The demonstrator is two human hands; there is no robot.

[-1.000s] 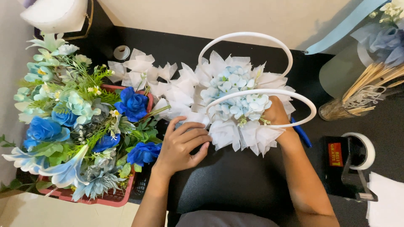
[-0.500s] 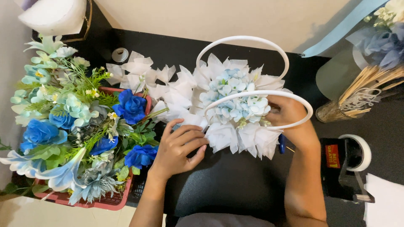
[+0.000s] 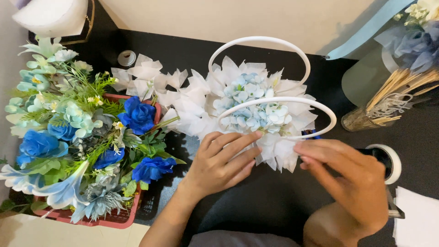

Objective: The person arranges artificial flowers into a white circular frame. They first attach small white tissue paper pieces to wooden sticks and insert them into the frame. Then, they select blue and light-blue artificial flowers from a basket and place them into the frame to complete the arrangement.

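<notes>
White petals and pale blue blossoms fill the basket (image 3: 256, 110) at the middle of the black table (image 3: 192, 55), with two white hoop handles arching over it. Both hands work at its near edge. The left hand (image 3: 224, 162) lies flat, fingers spread and stretched up to the right, their tips against the white petals under the nearer hoop; it closes on nothing that I can see. The right hand (image 3: 352, 180) comes in from the near right, fingers held together and pointing left, the tips touching the white frill at the basket's near right corner. Whether it pinches a petal I cannot tell.

To the left stands a red crate (image 3: 114, 218) packed with blue roses, teal blooms and green sprigs, its flowers just beside the basket's left frill. A small tape roll (image 3: 126, 58) lies on the far side, beyond the crate. On the right, a clear jar of wooden sticks (image 3: 388, 100) stands well apart from the basket, and a white tape dispenser (image 3: 388, 160) sits close behind the right hand, partly hidden by it. A light blue ribbon (image 3: 366, 32) slants across the far right corner.
</notes>
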